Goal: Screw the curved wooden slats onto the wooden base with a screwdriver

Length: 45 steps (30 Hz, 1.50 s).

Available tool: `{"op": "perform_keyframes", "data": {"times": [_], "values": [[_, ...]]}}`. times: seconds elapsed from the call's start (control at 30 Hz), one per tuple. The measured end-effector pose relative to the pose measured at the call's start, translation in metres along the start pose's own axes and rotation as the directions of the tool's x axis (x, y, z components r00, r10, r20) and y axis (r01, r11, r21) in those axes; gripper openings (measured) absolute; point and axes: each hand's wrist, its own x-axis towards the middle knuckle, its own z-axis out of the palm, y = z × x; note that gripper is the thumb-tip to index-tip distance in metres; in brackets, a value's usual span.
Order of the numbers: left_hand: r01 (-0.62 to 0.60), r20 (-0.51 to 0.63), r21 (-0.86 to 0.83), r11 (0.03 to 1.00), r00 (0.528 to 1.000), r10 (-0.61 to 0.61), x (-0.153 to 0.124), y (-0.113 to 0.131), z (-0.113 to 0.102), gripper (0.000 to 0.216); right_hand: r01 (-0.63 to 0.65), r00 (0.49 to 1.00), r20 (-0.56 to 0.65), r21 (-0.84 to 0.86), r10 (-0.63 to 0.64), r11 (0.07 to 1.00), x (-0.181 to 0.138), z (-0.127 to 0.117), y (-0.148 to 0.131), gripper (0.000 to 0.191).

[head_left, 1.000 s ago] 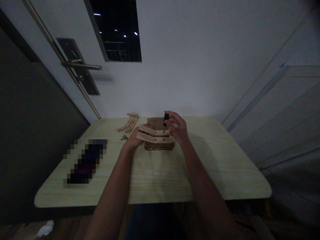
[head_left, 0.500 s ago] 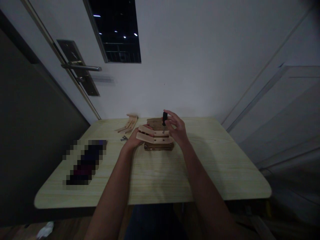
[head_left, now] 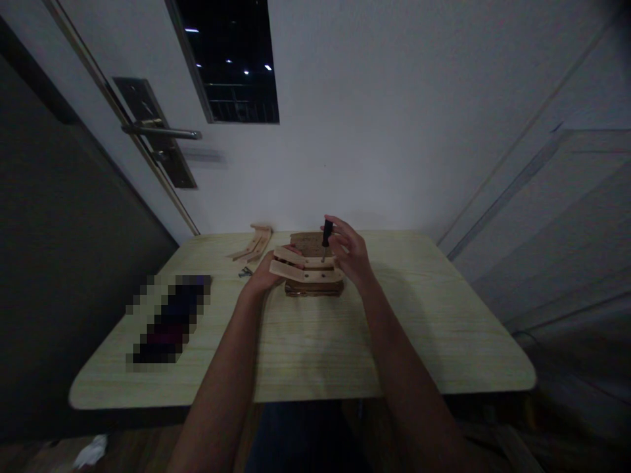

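Right hand [head_left: 351,255] pinches the black-handled screwdriver [head_left: 328,231], any lettering unreadable, tip down at the angled wooden pieces [head_left: 314,276] on brown cardboard [head_left: 311,244]! Left hand [head_left: 265,273], fingers partly hidden, grips their left end.

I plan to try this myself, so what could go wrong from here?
The slim black-handled metal screwdriver in the right hand might slip and scratch the pale, bent wooden strips under its tip. The strips could shift, since their left ends overhang the brown, flat-topped block and the left hand steadies them. That hand might knock the small grey metal screws lying nearby.
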Motion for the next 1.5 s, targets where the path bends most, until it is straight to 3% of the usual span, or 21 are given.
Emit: {"op": "perform_keyframes", "data": {"times": [0.37,0.67,0.9,1.3,1.5], "values": [[-0.027,-0.028,0.085,0.996,0.999,0.03,-0.002,0.012,0.004,0.032,-0.053,0.997,-0.064,-0.092,0.047,0.994,0.001,-0.001,-0.002,0.046],[-0.001,-0.032,0.086,0.996,0.999,0.004,-0.001,0.006,0.001,0.041,-0.033,0.999,0.027,0.002,0.033,0.999,0.0,0.0,-0.004,0.046],[0.004,-0.034,0.042,0.999,0.999,-0.003,0.0,0.003,0.003,0.039,-0.04,0.996,-0.081,-0.045,0.036,0.998,0.001,0.0,-0.002,0.044],[0.004,-0.012,0.082,0.997,1.0,-0.003,-0.002,0.014,0.004,0.034,-0.007,1.0,-0.01,0.006,0.007,1.0,0.001,0.001,-0.006,0.041],[-0.003,-0.016,0.084,0.996,1.0,0.005,-0.002,0.017,0.005,0.034,-0.018,0.998,-0.062,-0.018,0.017,1.0,0.001,0.001,-0.004,0.041]]}}
